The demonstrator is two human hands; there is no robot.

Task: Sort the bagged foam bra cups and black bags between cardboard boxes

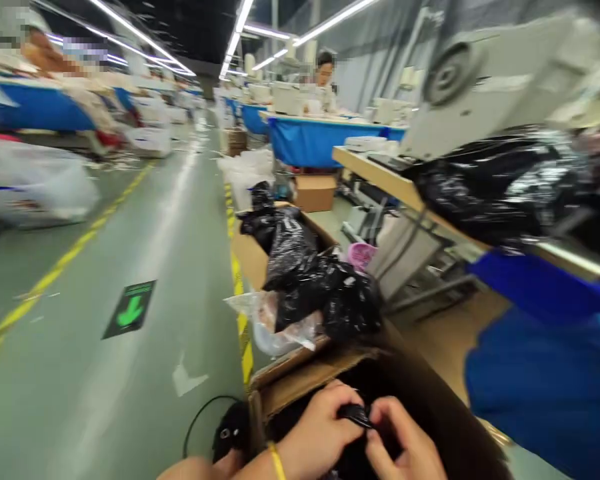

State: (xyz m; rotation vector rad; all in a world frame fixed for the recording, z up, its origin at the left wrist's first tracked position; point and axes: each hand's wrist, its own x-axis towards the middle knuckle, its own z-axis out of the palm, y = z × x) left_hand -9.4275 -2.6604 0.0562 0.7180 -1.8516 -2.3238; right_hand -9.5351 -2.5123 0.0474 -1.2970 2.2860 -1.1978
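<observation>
Hands at work over an open cardboard box (325, 375), beside a factory aisle. The near rim and left wall of the box bound the hands; its dark right wall rises close to the right hand (405, 440). Beyond the far rim, black plastic bags (295, 247) and a clear plastic bag (275, 333) crowd the space, the black ones heaped over a second carton (249, 257). Open floor (180, 267) lies to the left, past the yellow-and-black tape (243, 327), and bears a green arrow sign (130, 310). To the right stands a sewing table (380, 177), with a large black bag (505, 187) lying over its edge.

The left hand (325, 417), a yellow band (276, 460) at its wrist, is curled closed around a piece of black plastic (356, 415) above the box mouth. The right thumb and forefinger are nearly together, pinching the free end of the same piece; the two hands almost meet.

The box interior is too dark to read, and the rest of the plastic cannot be traced. The lower border crops the forearms. Motion blur softens the sewing machine (500, 80) and the blue fabric (545, 393) at right.
</observation>
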